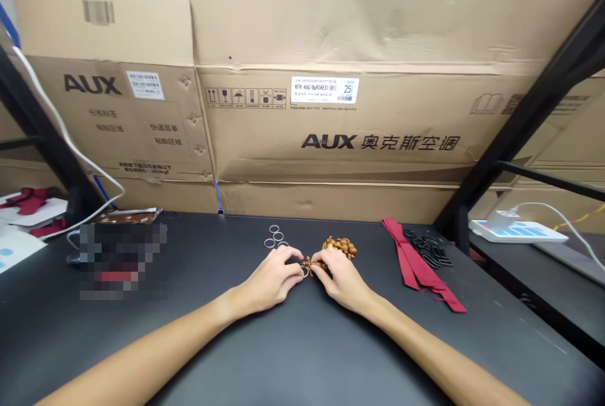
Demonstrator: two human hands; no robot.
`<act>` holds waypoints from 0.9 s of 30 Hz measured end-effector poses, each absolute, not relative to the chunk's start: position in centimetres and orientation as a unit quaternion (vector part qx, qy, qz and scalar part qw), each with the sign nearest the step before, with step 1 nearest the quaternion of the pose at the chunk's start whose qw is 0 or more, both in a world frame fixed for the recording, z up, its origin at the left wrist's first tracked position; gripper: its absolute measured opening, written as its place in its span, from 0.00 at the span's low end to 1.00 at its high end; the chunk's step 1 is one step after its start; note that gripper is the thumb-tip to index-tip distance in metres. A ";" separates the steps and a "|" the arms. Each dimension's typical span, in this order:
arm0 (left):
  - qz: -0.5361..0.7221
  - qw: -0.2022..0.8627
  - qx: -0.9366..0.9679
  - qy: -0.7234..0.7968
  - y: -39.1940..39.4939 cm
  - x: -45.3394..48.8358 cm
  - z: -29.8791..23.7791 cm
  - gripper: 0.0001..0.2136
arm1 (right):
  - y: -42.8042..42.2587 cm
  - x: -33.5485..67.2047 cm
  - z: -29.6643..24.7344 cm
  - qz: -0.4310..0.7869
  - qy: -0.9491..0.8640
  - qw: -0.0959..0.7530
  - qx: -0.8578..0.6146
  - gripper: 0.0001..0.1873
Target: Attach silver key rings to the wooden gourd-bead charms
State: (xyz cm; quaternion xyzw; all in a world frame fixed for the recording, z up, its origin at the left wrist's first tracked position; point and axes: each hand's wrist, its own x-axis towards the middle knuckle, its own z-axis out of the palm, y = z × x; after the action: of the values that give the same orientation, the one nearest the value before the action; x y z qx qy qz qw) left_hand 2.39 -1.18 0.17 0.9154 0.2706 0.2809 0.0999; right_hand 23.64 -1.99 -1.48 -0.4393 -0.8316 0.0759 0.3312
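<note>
My left hand point(275, 277) is closed at the middle of the dark table, thumb and fingers pinching a thin metal ring point(305, 272). Close beside it, my right hand point(344, 277) is closed on a brown beaded pendant point(309, 262), whose small reddish beads and cord end touch the ring. Fingers cover part of the pendant, so how it joins the ring is hidden. Behind the right hand lies a pile of similar brown beaded pendants point(348, 247). Several loose metal rings point(269, 243) lie just beyond the left hand.
Dark red fabric strips point(416, 267) and a heap of black buckle-like pieces point(432, 249) lie to the right. A brown packet point(127, 215) sits at the back left, near a blurred-out patch. Large cardboard boxes point(331, 160) stand behind the table point(293, 355), between black metal posts.
</note>
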 end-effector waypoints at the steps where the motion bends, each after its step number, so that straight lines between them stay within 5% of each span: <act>1: 0.279 0.099 0.915 0.273 -1.2 2.4 0.2 0.08 | -1.9 23.7 -1.5 0.074 -0.829 0.333 -0.443 0.06; 12: 0.280 0.088 0.915 0.278 -1.6 2.3 0.2 0.05 | -2.9 23.2 -0.7 0.154 -0.856 0.329 -0.367 0.06; 27: 0.276 0.064 0.906 0.314 -0.9 2.3 -0.1 0.07 | -1.2 24.8 -1.4 0.008 -0.834 0.320 -0.450 0.10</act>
State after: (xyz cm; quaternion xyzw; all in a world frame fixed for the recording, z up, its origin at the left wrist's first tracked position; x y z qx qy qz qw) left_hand 2.25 -0.90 -0.12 0.9060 0.3142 0.2760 0.0644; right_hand 24.76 -1.22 -1.44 -0.4505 -0.8335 0.0077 0.3197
